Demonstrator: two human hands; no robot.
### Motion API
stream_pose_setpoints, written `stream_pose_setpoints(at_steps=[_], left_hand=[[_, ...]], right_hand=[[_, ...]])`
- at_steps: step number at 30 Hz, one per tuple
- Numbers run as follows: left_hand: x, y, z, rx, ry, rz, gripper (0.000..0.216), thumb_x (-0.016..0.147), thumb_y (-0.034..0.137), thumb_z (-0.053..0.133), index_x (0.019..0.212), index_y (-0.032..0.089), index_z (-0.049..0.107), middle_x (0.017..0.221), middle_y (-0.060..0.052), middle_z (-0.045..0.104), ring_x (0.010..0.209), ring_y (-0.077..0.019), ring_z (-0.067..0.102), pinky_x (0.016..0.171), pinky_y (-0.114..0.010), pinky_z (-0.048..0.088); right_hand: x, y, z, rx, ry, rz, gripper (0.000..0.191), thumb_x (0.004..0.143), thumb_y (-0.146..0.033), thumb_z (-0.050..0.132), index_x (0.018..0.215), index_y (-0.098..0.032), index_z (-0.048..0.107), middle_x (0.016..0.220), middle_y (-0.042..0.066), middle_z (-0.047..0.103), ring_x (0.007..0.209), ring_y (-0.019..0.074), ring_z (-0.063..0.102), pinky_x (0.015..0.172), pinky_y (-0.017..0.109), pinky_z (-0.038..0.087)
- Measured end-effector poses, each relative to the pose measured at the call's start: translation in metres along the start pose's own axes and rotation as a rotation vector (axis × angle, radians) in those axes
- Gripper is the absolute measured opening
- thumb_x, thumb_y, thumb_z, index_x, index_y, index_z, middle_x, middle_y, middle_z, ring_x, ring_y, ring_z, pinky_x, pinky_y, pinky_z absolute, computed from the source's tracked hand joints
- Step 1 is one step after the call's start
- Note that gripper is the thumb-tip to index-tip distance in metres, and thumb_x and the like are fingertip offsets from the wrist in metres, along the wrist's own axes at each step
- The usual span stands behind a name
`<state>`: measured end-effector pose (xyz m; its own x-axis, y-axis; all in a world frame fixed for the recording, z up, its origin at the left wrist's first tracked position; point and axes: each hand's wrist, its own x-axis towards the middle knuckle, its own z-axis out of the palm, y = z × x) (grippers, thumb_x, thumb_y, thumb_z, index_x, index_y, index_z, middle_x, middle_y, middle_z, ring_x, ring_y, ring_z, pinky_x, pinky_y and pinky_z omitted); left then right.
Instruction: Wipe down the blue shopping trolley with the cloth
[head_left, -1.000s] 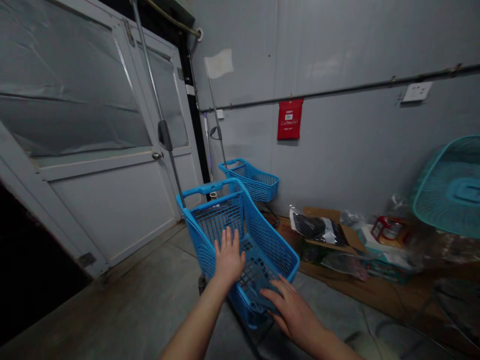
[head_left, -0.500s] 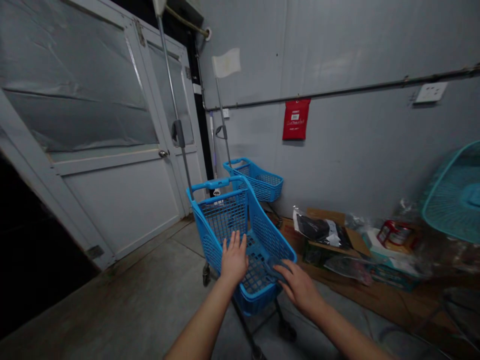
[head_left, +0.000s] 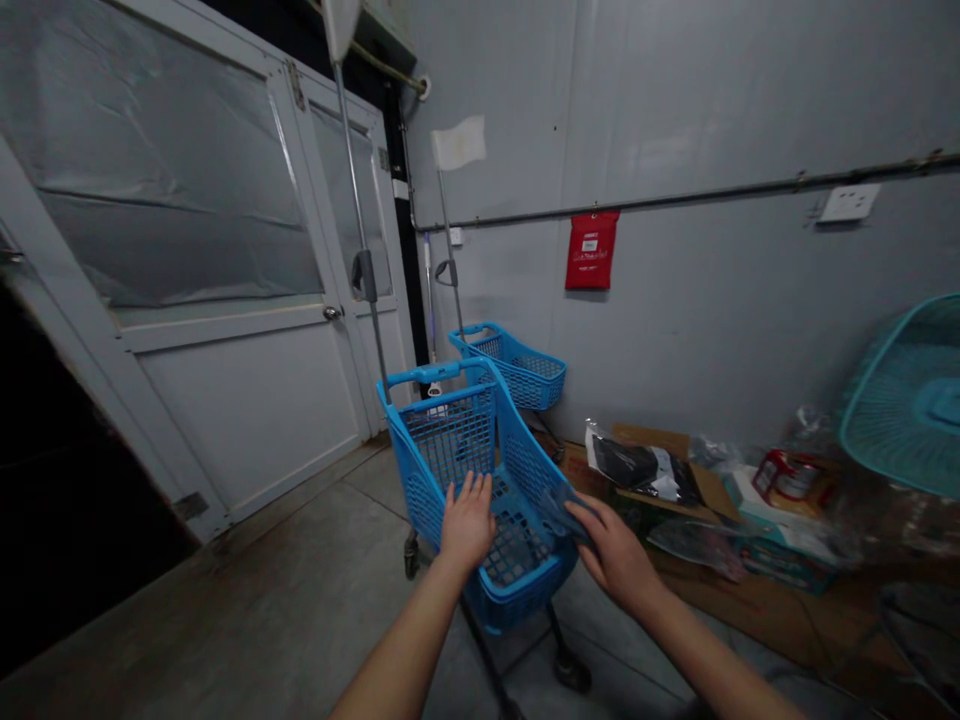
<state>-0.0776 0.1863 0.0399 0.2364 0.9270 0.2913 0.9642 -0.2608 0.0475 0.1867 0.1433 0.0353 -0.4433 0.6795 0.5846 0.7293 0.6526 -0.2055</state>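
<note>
A blue plastic shopping cart (head_left: 517,440) stands in front of me on dark legs with castors. My left hand (head_left: 469,520) lies over its near left rim, fingers spread and holding nothing. At the right rim, my right hand (head_left: 611,545) is closed on a grey-blue cloth (head_left: 559,508). The cloth lies against the upper edge of the cart's right side, partly hidden by my fingers. Through the grid the bottom of the basket shows. A pole with a grey grip (head_left: 364,275) rises from the cart's handle end.
A second blue cart (head_left: 536,380) with a white flag (head_left: 459,145) stands behind, by the wall. White double doors (head_left: 247,420) are at left. On the right are an open cardboard box (head_left: 709,485) with a bagged dark item, a red tin (head_left: 787,475) and a turquoise fan (head_left: 907,400).
My right hand has moved slightly right and outward along the rim with the cloth. My left hand stays nearly in place. The view has tilted up a little.
</note>
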Motion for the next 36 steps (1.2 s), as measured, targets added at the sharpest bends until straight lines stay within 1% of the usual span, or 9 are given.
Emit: stream_pose_setpoints(at_steps=[4, 7, 13, 16, 21, 24, 27, 30, 36], left_hand=[[-0.002, 0.007, 0.000, -0.012, -0.003, -0.002, 0.062, 0.086, 0.027, 0.043, 0.146, 0.016, 0.033, 0.149, -0.007, 0.043, 0.143, -0.0248, 0.025, 0.116, -0.052, 0.018], [-0.002, 0.011, -0.002, -0.015, -0.012, -0.010, 0.062, 0.086, 0.029, 0.043, 0.145, 0.016, 0.034, 0.148, -0.006, 0.043, 0.143, -0.0246, 0.025, 0.116, -0.051, 0.020], [-0.001, 0.009, -0.006, -0.019, -0.036, -0.022, 0.062, 0.085, 0.029, 0.044, 0.145, 0.017, 0.034, 0.147, -0.006, 0.046, 0.142, -0.0256, 0.028, 0.116, -0.054, 0.017], [0.000, 0.004, -0.006, -0.016, -0.058, -0.005, 0.062, 0.085, 0.030, 0.044, 0.145, 0.018, 0.033, 0.146, -0.006, 0.046, 0.142, -0.0254, 0.026, 0.116, -0.054, 0.016], [0.001, 0.001, -0.005, -0.011, -0.092, 0.014, 0.062, 0.086, 0.030, 0.044, 0.146, 0.019, 0.032, 0.144, -0.006, 0.049, 0.143, -0.0260, 0.025, 0.115, -0.056, 0.015], [0.002, 0.002, -0.004, -0.018, -0.103, 0.025, 0.062, 0.087, 0.030, 0.043, 0.146, 0.018, 0.031, 0.143, -0.006, 0.050, 0.143, -0.0251, 0.025, 0.116, -0.056, 0.014], [0.004, 0.005, -0.003, -0.024, -0.108, 0.027, 0.063, 0.087, 0.031, 0.043, 0.146, 0.017, 0.030, 0.141, -0.007, 0.052, 0.142, -0.0254, 0.027, 0.115, -0.056, 0.014], [0.004, 0.007, -0.003, -0.026, -0.110, 0.023, 0.062, 0.087, 0.032, 0.043, 0.146, 0.018, 0.031, 0.140, -0.008, 0.053, 0.142, -0.0262, 0.028, 0.115, -0.057, 0.014], [0.001, 0.003, -0.007, -0.038, -0.113, 0.038, 0.062, 0.086, 0.033, 0.045, 0.145, 0.020, 0.032, 0.139, -0.007, 0.055, 0.141, -0.0254, 0.029, 0.115, -0.055, 0.015]], right_hand=[[-0.001, 0.014, 0.001, 0.042, -0.073, -0.030, 0.040, 0.080, -0.018, 0.054, 0.119, -0.016, 0.057, 0.134, 0.015, 0.050, 0.134, 0.0296, 0.038, 0.108, 0.051, 0.037], [-0.010, 0.009, 0.018, 0.069, -0.089, -0.014, 0.032, 0.080, -0.020, 0.054, 0.111, -0.016, 0.059, 0.130, 0.015, 0.053, 0.126, 0.0283, 0.047, 0.105, 0.050, 0.040], [-0.027, -0.029, 0.051, 0.026, -0.045, -0.152, 0.056, 0.082, -0.016, 0.054, 0.136, -0.025, 0.046, 0.143, 0.013, 0.043, 0.134, 0.0284, 0.037, 0.109, 0.058, 0.030], [-0.026, -0.033, 0.058, 0.007, -0.090, -0.192, 0.057, 0.081, -0.017, 0.059, 0.135, -0.026, 0.047, 0.143, 0.013, 0.043, 0.132, 0.0286, 0.039, 0.107, 0.056, 0.034], [-0.016, 0.016, 0.044, -0.029, -0.219, -0.317, 0.048, 0.087, -0.014, 0.053, 0.134, -0.028, 0.050, 0.143, 0.010, 0.045, 0.129, 0.0242, 0.043, 0.104, 0.045, 0.040], [-0.013, 0.054, 0.029, -0.078, -0.195, -0.275, 0.042, 0.092, -0.014, 0.048, 0.131, -0.029, 0.053, 0.142, 0.009, 0.047, 0.129, 0.0231, 0.044, 0.103, 0.044, 0.041], [-0.013, 0.070, 0.021, -0.080, -0.167, -0.202, 0.042, 0.090, -0.010, 0.047, 0.128, -0.027, 0.055, 0.141, 0.011, 0.047, 0.131, 0.0246, 0.042, 0.104, 0.047, 0.041], [-0.015, 0.057, 0.023, -0.041, -0.160, -0.148, 0.045, 0.083, -0.007, 0.049, 0.125, -0.023, 0.057, 0.139, 0.013, 0.047, 0.130, 0.0267, 0.041, 0.106, 0.049, 0.039], [-0.016, 0.007, 0.023, 0.049, -0.218, -0.075, 0.048, 0.075, -0.007, 0.052, 0.120, -0.021, 0.057, 0.136, 0.013, 0.047, 0.127, 0.0290, 0.041, 0.107, 0.053, 0.035]])
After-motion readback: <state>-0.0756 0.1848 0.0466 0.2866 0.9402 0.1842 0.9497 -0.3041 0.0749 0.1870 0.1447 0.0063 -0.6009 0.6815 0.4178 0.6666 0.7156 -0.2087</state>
